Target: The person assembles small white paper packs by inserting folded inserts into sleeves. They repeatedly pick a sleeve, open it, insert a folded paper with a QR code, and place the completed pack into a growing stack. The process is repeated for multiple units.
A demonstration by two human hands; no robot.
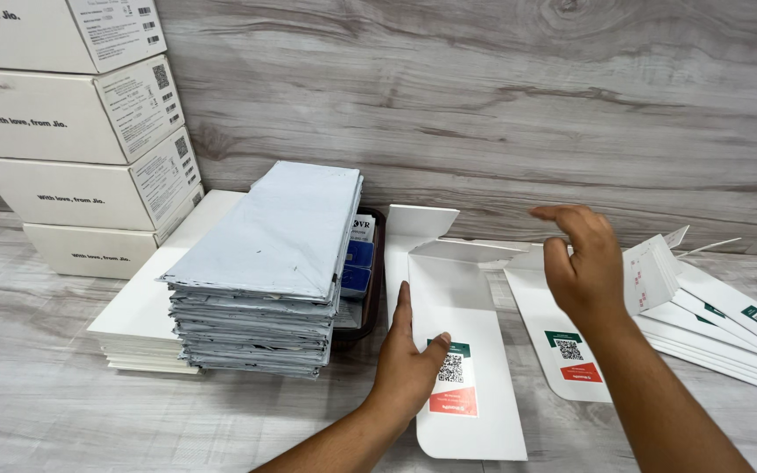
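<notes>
On the pale wood-grain tabletop [63, 412] (matching wall behind), the left hand [409, 363] lies open, pressing a flat white cardboard mailer [475, 420] at six o'clock; the right hand [584, 263] hovers loosely open at three o'clock, holding nothing.

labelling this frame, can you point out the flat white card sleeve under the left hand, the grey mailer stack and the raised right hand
flat white card sleeve [475, 307]: head view, bare white middle panel.
grey mailer stack [282, 228]: head view, top mailer's face.
right hand [582, 267]: head view, back of the hand.
</notes>
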